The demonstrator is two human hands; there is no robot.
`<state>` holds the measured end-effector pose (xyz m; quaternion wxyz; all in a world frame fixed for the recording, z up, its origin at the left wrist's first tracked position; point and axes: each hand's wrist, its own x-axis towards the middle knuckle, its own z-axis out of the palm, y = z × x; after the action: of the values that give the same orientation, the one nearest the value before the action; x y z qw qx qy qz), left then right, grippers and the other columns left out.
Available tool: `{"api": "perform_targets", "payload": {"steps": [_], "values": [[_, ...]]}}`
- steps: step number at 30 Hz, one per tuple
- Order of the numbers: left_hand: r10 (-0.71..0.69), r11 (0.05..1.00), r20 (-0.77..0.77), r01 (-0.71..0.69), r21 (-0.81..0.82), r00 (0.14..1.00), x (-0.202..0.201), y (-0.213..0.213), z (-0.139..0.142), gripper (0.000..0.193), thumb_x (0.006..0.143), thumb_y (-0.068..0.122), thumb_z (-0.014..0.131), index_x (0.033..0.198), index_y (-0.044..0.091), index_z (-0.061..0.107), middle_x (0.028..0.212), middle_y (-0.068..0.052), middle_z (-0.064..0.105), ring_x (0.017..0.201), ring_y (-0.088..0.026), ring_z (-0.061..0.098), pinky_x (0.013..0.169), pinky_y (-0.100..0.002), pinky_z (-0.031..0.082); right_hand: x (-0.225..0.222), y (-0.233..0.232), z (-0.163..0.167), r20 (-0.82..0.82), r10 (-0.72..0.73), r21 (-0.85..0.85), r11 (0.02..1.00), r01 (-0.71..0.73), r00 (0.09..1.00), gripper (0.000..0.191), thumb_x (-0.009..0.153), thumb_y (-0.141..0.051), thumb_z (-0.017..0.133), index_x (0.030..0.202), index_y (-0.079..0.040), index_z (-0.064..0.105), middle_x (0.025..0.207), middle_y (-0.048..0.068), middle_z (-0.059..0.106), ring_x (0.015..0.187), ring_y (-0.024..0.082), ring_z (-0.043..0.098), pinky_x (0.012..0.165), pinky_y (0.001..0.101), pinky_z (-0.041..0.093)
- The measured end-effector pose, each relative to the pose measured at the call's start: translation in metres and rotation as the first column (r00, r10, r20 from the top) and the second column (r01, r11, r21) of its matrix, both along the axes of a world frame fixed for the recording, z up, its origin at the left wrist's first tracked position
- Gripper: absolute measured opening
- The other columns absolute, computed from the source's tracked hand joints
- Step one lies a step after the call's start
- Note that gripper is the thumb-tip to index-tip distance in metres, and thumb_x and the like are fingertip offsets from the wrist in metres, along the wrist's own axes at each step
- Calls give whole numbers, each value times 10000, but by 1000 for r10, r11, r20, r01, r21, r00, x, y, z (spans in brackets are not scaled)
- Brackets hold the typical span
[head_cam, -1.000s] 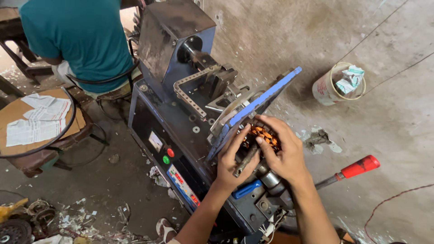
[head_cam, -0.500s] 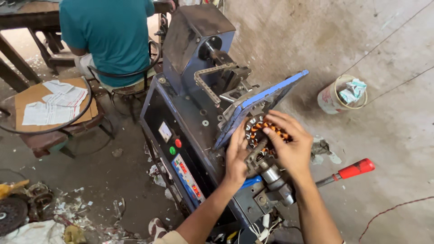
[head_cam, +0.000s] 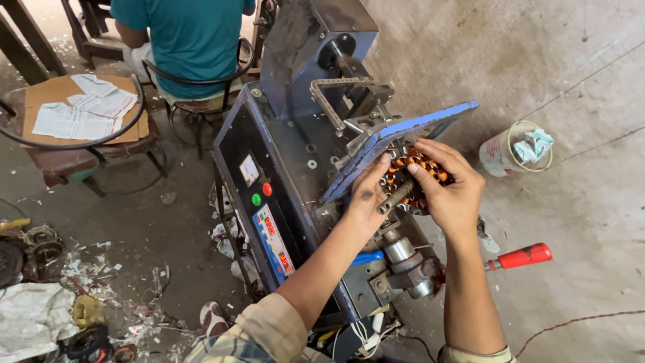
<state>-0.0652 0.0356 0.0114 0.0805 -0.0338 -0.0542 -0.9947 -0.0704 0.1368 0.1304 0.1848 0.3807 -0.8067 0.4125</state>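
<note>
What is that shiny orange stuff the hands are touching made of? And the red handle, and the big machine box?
The orange windings under the left hand and right hand look like copper wire: glossy, orange-brown, wound in bundles. The red handle looks like smooth plastic, maybe rubber. The machine body seems to be painted sheet metal: flat grey-blue panels, scuffed and dusty.

You've got a bare concrete floor (head_cam: 591,222) under everything. The blue machine (head_cam: 295,154) stands on it in the middle. Far right there's a small bucket (head_cam: 500,153) stuffed with crumpled paper, and a wire (head_cam: 578,323) trails across near right. Near left it's messy: scraps (head_cam: 87,269), a pale sack (head_cam: 30,316), rusty round parts (head_cam: 27,245). A stool (head_cam: 80,128) with papers stands far left.
</note>
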Motion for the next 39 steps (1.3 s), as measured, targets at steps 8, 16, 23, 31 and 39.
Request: {"api": "perform_targets", "payload": {"steps": [8,16,23,31,39], "values": [[39,999,-8,-39,10,999,-8,3,-7,267,1019,246,671,1253,119,659,1190,-13,685,1108,-163,661,938,-390,577,-1,-2,-4,-41,-13,8,1000,14,999,301,884,10,807,1179,-10,749,1253,139,737,1179,225,705,1054,333,533],[36,999,11,-36,11,999,-10,4,-9,306,992,255,691,1263,118,661,1213,-13,681,1138,-169,645,966,-393,554,4,-6,-2,-52,-16,2,1000,16,999,305,888,6,804,1187,-20,748,1258,145,735,1183,227,705,1053,332,536],[40,999,46,-42,32,998,-14,4,-12,306,984,260,695,1266,146,658,1234,28,665,1183,-136,595,992,-380,497,11,-13,1,-98,-66,45,996,71,993,304,885,-17,814,1183,-30,757,1250,134,741,1179,232,714,1043,333,537],[45,998,27,-46,41,999,-17,5,-16,295,988,271,695,1255,150,659,1232,36,653,1181,-129,586,981,-390,499,11,-15,1,-94,-50,25,998,52,994,301,890,-8,807,1185,-18,750,1256,137,738,1187,233,710,1054,333,534],[60,998,18,-60,31,998,-18,5,-16,293,995,261,690,1268,156,676,1265,35,652,1203,-108,587,985,-356,502,8,-15,-1,-73,-43,8,999,44,996,301,886,12,802,1181,-7,748,1254,141,737,1186,229,705,1057,331,530]]}}
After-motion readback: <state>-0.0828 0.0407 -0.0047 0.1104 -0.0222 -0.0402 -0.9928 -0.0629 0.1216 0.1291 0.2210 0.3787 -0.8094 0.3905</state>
